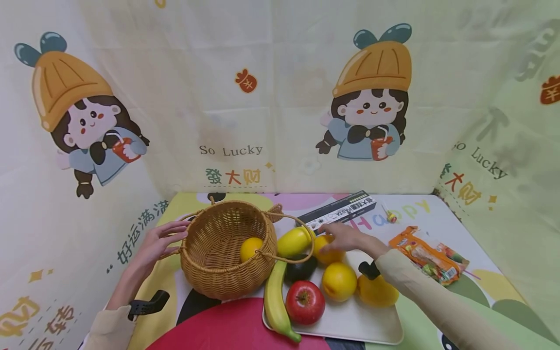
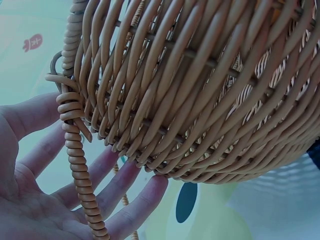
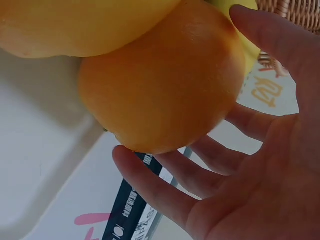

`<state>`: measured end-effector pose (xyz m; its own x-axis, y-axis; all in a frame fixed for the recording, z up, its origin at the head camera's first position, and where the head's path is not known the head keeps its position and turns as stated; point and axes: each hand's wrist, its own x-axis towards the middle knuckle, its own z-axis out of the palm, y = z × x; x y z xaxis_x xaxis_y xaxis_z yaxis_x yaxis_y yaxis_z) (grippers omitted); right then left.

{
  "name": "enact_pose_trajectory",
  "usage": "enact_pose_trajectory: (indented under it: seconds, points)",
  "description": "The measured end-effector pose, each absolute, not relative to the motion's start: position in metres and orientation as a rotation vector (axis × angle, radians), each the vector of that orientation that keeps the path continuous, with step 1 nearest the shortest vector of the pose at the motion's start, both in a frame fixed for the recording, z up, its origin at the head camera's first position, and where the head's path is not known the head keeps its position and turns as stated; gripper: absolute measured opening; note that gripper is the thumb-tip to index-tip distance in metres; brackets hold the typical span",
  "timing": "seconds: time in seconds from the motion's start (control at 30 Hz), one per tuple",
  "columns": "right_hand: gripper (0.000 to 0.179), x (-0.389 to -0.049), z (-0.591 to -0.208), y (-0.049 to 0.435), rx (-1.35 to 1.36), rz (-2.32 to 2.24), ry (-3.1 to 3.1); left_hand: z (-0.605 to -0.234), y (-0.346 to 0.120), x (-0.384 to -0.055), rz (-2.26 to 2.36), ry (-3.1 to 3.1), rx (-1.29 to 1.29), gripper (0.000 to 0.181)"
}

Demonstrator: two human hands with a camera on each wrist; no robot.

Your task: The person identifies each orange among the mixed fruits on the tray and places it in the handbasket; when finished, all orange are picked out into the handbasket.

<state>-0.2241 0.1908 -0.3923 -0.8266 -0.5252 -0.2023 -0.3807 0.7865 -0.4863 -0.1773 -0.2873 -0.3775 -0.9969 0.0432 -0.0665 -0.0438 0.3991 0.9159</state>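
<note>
Wicker basket sits upright on the table, left of the white tray, mouth up, coiled handles splayed left and right. From head height I see one orange inside; the left wrist view instead shows the outer weave and a handle crossing before the palm. Left hand unclenched, fingers spread beside the basket; contact can't tell. Right hand not clenched either, fingers fanned around the outer orange at the tray's far edge; round, pointing direction unclear.
</note>
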Motion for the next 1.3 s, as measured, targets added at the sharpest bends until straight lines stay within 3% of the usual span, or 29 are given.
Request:
enact_pose_trajectory:
  seconds: [0.33,0.67,1.3]
  points:
    - [0.054,-0.222,-0.401,0.188,-0.672,-0.554,2.641,-0.378,-0.285,-0.178,1.693,2.552,-0.003,0.056]
    - [0.064,-0.220,-0.405,0.187,-0.619,-0.562,2.666,-0.378,-0.282,-0.180,1.677,2.572,-0.010,0.057]
    - [0.058,-0.220,-0.409,0.187,-0.613,-0.613,2.665,-0.379,-0.285,-0.177,1.691,2.559,-0.009,0.057]
